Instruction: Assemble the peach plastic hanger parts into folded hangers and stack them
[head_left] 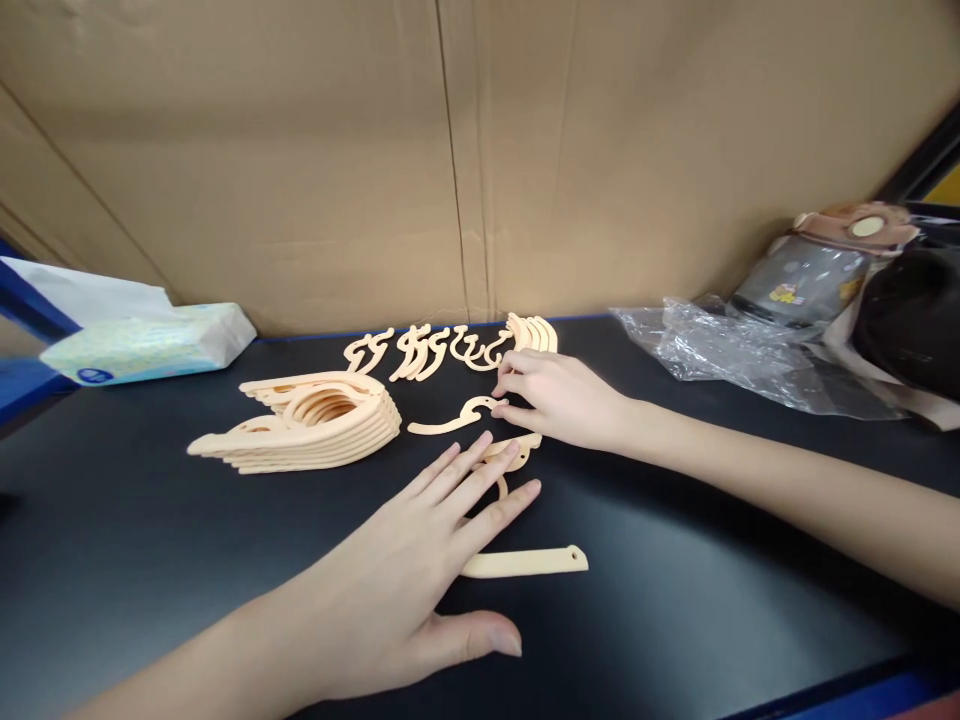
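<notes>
My left hand is open, palm down, with its fingers spread over the loose hanger parts on the table. Under its fingertips shows a hook-shaped hanger part, partly hidden. A straight hanger bar with a hole at its end sticks out from beneath the same hand. My right hand pinches the right end of a curved hanger arm between thumb and fingers. To the left lies a stack of cream-coloured folding hangers. Behind the hands, several loose hooked parts lie in a row.
More curved parts are bunched at the back of the black table. A tissue pack lies at back left. Crumpled clear plastic and a bottle are at the right. A cardboard wall closes the back.
</notes>
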